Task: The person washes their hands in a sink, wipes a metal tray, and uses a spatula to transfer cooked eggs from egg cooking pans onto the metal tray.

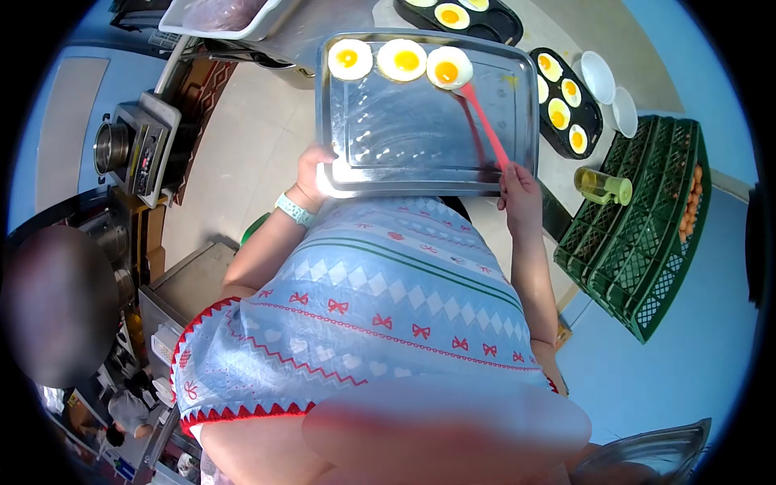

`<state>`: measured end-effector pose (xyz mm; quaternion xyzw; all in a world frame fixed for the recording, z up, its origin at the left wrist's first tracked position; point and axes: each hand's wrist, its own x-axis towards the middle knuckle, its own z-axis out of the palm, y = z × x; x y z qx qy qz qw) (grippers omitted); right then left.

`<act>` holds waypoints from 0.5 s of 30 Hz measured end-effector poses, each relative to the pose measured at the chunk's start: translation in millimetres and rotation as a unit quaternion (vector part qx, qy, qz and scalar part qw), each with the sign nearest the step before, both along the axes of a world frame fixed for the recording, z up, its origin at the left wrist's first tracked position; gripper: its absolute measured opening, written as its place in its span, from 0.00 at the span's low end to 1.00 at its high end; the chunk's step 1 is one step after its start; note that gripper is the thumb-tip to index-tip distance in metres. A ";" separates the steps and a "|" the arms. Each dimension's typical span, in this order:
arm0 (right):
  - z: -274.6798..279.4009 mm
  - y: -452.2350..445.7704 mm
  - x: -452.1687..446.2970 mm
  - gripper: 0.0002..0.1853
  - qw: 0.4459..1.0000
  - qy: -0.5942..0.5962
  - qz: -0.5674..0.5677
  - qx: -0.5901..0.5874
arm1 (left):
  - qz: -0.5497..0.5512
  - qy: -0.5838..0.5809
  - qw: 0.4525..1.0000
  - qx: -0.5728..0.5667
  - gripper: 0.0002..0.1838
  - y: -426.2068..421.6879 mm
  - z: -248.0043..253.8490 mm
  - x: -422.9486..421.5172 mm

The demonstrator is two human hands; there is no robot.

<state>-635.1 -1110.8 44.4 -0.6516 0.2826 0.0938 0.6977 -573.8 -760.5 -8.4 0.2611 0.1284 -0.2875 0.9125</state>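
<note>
My left hand (311,174) is closed on the near left corner of a shiny metal tray (404,145). Three fried eggs with yellow yolks lie in a row along its far edge: a left egg (349,60), a middle egg (402,61) and a right egg (449,68). In my right hand (520,194), at the tray's near right corner, is the handle of a red spatula (485,125). Its head touches the near edge of the right egg; how much lies beneath the egg is hidden.
Right of the tray stands a black egg pan (582,133) with several fried eggs; another black pan (501,24) is behind. White bowls (598,78), an oil bottle (602,187) and stacked green crates (638,218) with brown eggs (691,202) stand further right. A white tub (226,20) is back left.
</note>
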 end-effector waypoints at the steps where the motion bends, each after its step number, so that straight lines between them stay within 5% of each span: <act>1: -1.2 -0.5 0.7 0.14 0.999 -0.014 0.003 -0.040 | -0.004 0.000 1.000 -0.002 0.29 0.5 -0.8 -0.1; 15: 11.0 -2.5 1.5 0.13 0.924 -0.108 0.008 -0.367 | -0.003 0.034 0.999 0.021 0.33 7.4 -14.2 0.6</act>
